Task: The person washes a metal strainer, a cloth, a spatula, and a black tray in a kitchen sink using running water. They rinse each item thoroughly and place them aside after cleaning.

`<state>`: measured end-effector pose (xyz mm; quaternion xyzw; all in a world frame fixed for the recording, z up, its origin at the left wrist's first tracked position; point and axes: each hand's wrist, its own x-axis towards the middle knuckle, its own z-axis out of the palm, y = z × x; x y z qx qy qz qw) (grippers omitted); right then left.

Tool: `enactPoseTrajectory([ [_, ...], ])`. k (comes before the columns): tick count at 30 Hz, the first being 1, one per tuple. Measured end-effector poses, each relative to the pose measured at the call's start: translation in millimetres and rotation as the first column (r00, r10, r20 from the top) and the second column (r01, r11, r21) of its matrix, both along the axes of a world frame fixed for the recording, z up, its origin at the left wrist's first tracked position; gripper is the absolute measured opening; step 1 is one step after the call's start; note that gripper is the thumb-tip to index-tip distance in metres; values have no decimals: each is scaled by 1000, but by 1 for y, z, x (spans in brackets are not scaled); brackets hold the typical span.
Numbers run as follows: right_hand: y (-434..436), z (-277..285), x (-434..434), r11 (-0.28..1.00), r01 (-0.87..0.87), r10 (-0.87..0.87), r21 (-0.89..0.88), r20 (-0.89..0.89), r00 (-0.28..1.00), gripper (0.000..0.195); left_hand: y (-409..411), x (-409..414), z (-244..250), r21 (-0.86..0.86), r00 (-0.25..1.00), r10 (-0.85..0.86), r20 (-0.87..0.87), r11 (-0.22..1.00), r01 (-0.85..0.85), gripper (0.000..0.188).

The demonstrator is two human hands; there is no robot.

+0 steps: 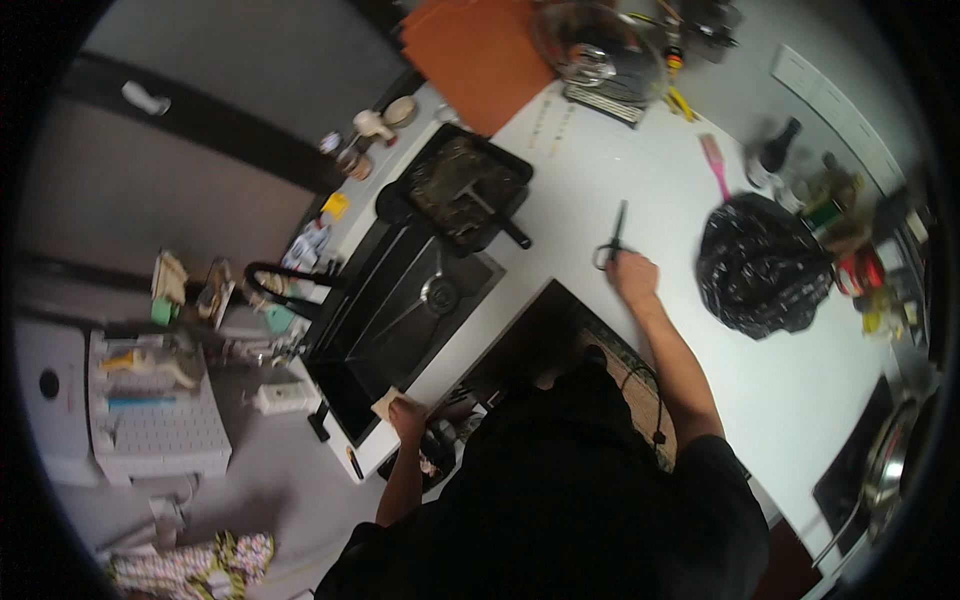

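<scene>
My right hand (636, 279) is over the white countertop, its fingers at the handles of a pair of dark scissors (619, 229). The blades point away from me, and the scissors lie on or just above the surface; I cannot tell which. At the near edge of the black sink (390, 300), my left hand (407, 418) grips a beige piece of cloth or sponge (384, 403). Part of that piece is hidden by the fingers. Beyond the sink basin is a black rectangular tray (448, 241) with wet-looking dark contents. A dark-handled scraper-like tool (495, 212) rests across it.
Right of the scissors lies a crumpled black plastic bag (761, 274), beside a pink-handled brush (716, 165). A black faucet (289, 296) arches over the sink. Orange sheets (480, 60) and a clear bowl (637, 52) occupy the back. A metal pan (889, 457) is at right.
</scene>
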<state>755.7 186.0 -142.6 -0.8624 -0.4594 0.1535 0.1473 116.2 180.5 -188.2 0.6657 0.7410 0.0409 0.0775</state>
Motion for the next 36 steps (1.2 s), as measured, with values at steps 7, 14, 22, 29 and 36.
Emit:
enactPoseTrajectory([
  [7,-27,19,9,1000,-6,7,26,-51,999,32,-19,-3,16,-37,984,71,161,997,-66,70],
  [14,-15,65,-16,943,20,114,333,-377,919,23,-25,3,16,57,977,88,193,993,-101,66],
  [22,46,137,-75,888,-62,294,455,-460,838,38,-20,27,44,129,970,232,76,962,-240,56],
  [29,93,145,-125,928,-322,334,187,-37,942,60,-22,13,43,260,986,51,160,961,-92,52],
  [36,134,136,-150,943,-333,329,-25,234,915,41,-19,0,34,272,982,-16,187,962,-36,57],
])
